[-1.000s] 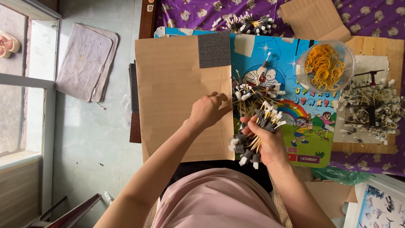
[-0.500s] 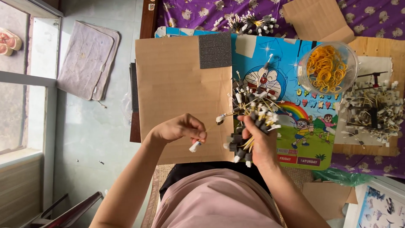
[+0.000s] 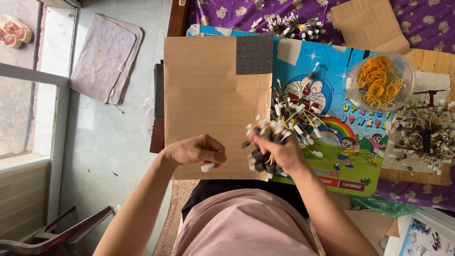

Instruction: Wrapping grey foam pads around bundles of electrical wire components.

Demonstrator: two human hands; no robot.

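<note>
Left hand pinches one thin wire, apparently white-tipped, over the cardboard sheet. Right hand grips a wire bundle at the sheet's right edge. A bowl of rubber bands sits further right.

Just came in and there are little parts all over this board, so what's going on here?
A person sits at a board covered by a cardboard sheet. The right hand grips a bundle of thin wires with black and white ends. The left hand pinches a single wire, one end at the bundle. More such wires lie in a loose pile on a cartoon poster, beside a clear tub of yellow rubber bands.
</note>
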